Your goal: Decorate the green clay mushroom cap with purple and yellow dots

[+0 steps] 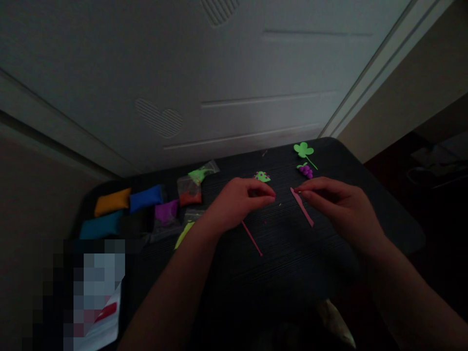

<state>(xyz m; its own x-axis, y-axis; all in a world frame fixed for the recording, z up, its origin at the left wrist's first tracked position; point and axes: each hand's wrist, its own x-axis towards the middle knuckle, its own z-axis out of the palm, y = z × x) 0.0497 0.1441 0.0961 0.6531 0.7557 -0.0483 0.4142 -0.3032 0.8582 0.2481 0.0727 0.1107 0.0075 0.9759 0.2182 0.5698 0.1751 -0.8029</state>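
Note:
Above the dark table [292, 263], my left hand [237, 202] holds its thumb and forefinger pinched together. Whatever is between those fingertips is too small to make out. My right hand [338, 207] is also pinched, with a tiny pale bit showing at its fingertips. A pink modelling knife [304, 210] lies just by the right fingertips. Below the left hand rests a thin pink stick tool [252, 239], its upper end hidden. A green clay piece with pink dots [262, 176] sits behind the left hand. Farther right are a purple clay grape bunch [305, 170] and a green clay clover [303, 150].
On the left lie clay packs: orange [112, 202], blue [146, 199], teal [100, 225], purple [166, 212], red [190, 197], green [199, 174] and yellow [184, 235]. A panelled white door [234, 63] stands behind the table. The lower left is pixelated.

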